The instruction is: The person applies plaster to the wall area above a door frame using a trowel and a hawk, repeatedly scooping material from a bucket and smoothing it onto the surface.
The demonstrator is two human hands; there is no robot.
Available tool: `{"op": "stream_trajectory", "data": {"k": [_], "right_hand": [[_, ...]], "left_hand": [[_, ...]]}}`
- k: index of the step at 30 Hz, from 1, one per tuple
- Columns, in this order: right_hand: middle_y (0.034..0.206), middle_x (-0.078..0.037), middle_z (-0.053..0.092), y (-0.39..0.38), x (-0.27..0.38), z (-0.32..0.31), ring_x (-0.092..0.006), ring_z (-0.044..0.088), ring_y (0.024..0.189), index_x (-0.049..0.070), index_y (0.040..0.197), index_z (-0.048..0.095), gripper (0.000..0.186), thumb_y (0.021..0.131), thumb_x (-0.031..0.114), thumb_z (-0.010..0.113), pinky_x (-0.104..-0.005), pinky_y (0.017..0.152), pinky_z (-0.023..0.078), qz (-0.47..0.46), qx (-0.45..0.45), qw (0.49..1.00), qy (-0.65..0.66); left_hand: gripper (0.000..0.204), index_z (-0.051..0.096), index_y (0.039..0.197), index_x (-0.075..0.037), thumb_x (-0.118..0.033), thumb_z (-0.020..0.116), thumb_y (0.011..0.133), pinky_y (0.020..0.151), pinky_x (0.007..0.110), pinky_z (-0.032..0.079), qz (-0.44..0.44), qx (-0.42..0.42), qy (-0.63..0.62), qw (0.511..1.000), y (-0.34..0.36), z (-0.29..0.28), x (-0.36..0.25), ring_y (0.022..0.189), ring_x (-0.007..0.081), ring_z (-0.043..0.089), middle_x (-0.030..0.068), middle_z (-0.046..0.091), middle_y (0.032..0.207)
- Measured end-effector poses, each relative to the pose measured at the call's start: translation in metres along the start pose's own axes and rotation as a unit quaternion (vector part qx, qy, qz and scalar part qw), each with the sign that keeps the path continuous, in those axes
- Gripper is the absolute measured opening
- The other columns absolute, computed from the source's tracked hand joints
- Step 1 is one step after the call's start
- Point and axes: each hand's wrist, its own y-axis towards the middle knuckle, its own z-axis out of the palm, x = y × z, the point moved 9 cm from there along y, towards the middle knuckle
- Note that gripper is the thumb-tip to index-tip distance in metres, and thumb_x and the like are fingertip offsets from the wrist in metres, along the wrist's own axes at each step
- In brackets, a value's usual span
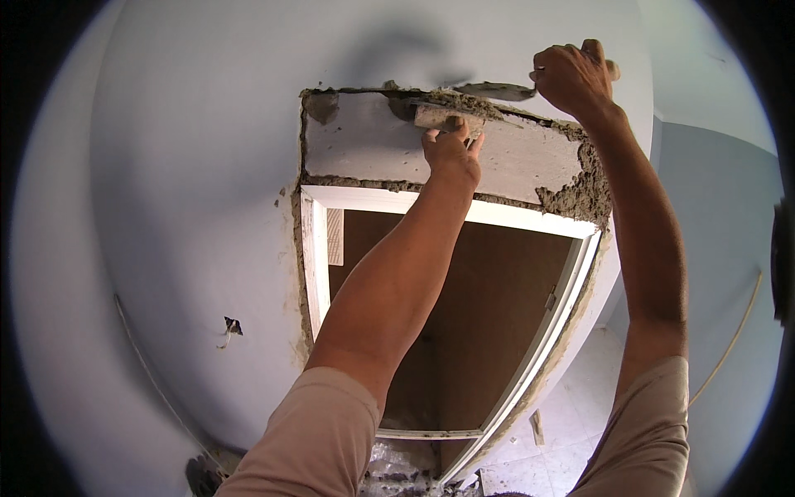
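Observation:
My left hand point(454, 153) reaches up to the panel above the doorway, its fingers closed round the underside of a small tan board point(431, 116). Wet grey mortar point(468, 103) is heaped along the board's top, right by the gap at the panel's upper edge. A trowel point(497, 91) is gripped in my right hand point(577, 79), higher and to the right. Its mortar-smeared blade points left, just above the heap. The pale panel point(356, 145) has dark gaps along its top and rough mortar point(584, 190) at its right end.
Below the panel is a white door frame point(497, 214) with a dark opening. A wall box with loose wires point(233, 326) sits in the pale wall at the left. Cables point(157, 389) hang on both sides. Pale floor tiles point(571, 406) show at the lower right.

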Motion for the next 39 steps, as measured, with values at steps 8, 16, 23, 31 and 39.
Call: {"op": "stream_trajectory", "data": {"k": [8, 16, 23, 31, 39], "right_hand": [[0.083, -0.006, 0.073, -0.007, 0.0, 0.0, -0.0201, 0.066, 0.078, 0.017, 0.088, 0.076, 0.021, 0.093, 0.028, 0.059, -0.0428, 0.097, 0.033, 0.016, -0.007, 0.997, 0.07], [0.099, -0.002, 0.073, 0.001, -0.01, 0.039, -0.024, 0.062, 0.103, 0.022, 0.104, 0.076, 0.028, 0.095, 0.04, 0.058, -0.0474, 0.107, 0.026, 0.022, 0.148, 0.976, 0.16], [0.11, 0.001, 0.071, 0.01, -0.004, 0.052, -0.0233, 0.057, 0.113, 0.023, 0.109, 0.075, 0.03, 0.092, 0.043, 0.061, -0.0482, 0.109, 0.027, 0.078, 0.155, 0.978, 0.117], [0.083, 0.0, 0.07, 0.021, -0.033, 0.084, -0.0186, 0.063, 0.091, 0.02, 0.1, 0.076, 0.026, 0.092, 0.038, 0.059, -0.0464, 0.096, 0.029, 0.04, 0.108, 0.984, 0.136], [0.085, 0.0, 0.071, 0.025, -0.041, 0.086, -0.0211, 0.062, 0.096, 0.022, 0.1, 0.076, 0.024, 0.091, 0.039, 0.061, -0.0529, 0.094, 0.035, 0.005, 0.229, 0.96, 0.163]], "left_hand": [[0.075, 0.022, 0.146, -0.019, 0.014, 0.057, 0.088, 0.111, 0.053, 0.044, -0.002, -0.016, -0.016, 1.0, -0.006, 0.005, -0.001, 0.113, 0.0248, 0.055, 0.0116, 0.043, 0.133], [0.075, 0.021, 0.146, -0.017, 0.015, 0.056, 0.088, 0.111, 0.053, 0.045, 0.003, -0.005, -0.004, 1.0, -0.005, 0.004, 0.0, 0.121, 0.0278, 0.05, 0.0154, 0.036, 0.141], [0.075, 0.021, 0.146, -0.015, 0.015, 0.056, 0.088, 0.111, 0.055, 0.044, 0.003, -0.021, -0.004, 1.0, -0.006, 0.002, -0.004, 0.122, 0.0282, 0.05, 0.0162, 0.036, 0.141], [0.065, 0.022, 0.146, -0.009, 0.007, 0.057, 0.093, 0.113, 0.052, 0.044, 0.007, 0.013, 0.004, 1.0, -0.011, 0.009, -0.009, 0.136, 0.0367, 0.036, 0.0199, 0.029, 0.145], [0.065, 0.024, 0.145, -0.011, 0.006, 0.058, 0.093, 0.112, 0.054, 0.044, 0.004, -0.011, -0.001, 1.0, -0.011, 0.008, -0.007, 0.13, 0.0356, 0.043, 0.0182, 0.035, 0.139]]}}
